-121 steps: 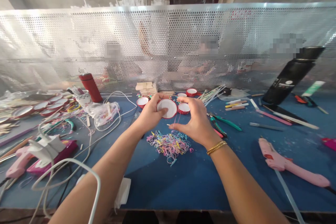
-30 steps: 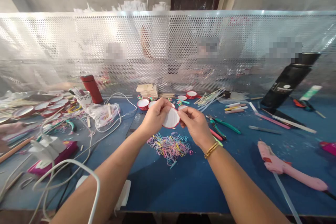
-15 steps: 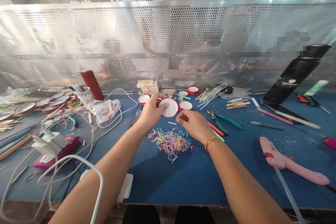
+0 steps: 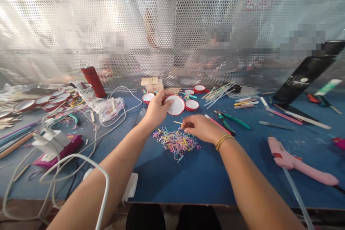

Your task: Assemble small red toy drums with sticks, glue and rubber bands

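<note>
My left hand (image 4: 158, 108) pinches a small round red-rimmed piece with a white face (image 4: 175, 105) by its left edge, its face tilted toward me. My right hand (image 4: 198, 126) is low over the far right side of a heap of coloured plastic loops (image 4: 176, 142). Its thumb and fingers are curled together; whatever they hold, if anything, is too small to make out. Similar red-rimmed round pieces stand behind, one at the left (image 4: 148, 97) and one at the right (image 4: 192, 105). Small coloured figures are fixed on their rims. A thin pale stick (image 4: 178, 122) lies between my hands.
Green-handled pliers (image 4: 229, 120), marker pens (image 4: 245, 102) and a pink glue gun (image 4: 293, 160) lie to the right, near a tilted black bottle (image 4: 299, 77). White cables (image 4: 104, 172), a plug block (image 4: 52, 143) and a red flask (image 4: 94, 82) are left. A perforated metal screen (image 4: 172, 36) spans the back.
My right hand has moved down and toward the heap, away from the held round piece. My left hand still holds that piece, now slightly nearer. The whole view has shifted a little.
</note>
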Motion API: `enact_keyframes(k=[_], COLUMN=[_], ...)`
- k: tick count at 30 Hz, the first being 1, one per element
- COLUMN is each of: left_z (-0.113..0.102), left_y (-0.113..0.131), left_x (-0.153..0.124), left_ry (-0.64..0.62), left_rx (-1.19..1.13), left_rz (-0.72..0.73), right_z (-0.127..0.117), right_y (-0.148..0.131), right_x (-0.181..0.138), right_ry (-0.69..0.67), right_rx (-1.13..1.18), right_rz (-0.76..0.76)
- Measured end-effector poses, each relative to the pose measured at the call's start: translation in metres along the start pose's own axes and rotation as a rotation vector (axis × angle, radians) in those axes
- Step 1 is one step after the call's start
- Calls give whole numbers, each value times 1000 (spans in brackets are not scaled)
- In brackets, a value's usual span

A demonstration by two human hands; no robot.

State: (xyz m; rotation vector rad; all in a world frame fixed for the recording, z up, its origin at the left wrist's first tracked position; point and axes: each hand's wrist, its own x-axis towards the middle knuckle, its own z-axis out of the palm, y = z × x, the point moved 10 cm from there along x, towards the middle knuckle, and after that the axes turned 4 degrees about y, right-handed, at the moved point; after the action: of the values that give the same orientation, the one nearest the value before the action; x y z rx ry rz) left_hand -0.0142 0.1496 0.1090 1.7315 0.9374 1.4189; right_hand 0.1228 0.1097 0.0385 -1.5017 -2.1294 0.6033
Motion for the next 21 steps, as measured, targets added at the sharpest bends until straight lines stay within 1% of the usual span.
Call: enact_keyframes(k=[2,4,7,10,13,15,19,21], left_z=[0,-1,-3,-4,-4,-4,-2,-1], left_y=[-1,-3,-5,-6,-6,-5,-4,-3], left_x=[0,1,1,1,1,0,-1,-2], left_ry=[5,13,28,25,24,23,-8,-16], left_rx=[-5,-15,-19,-23,-25,-21,-21,-24], left_rz=[-5,-17,-30,-33,-31,-30,-45,-47], right_z=[-5,-6,-7,-6,0,4,5,5], right_y=[6,10,14,14,9,6,2,-1], right_x=[-3,-6,-9,-11,-11,-11,-11,-11], right_ry=[-28,-86,-146,-179,-213,-216,-165,-164], right_rx=[0,0,-52,-130,-153,-159,-199,-209], right_rz=[20,37,74,107,108,102,101,92])
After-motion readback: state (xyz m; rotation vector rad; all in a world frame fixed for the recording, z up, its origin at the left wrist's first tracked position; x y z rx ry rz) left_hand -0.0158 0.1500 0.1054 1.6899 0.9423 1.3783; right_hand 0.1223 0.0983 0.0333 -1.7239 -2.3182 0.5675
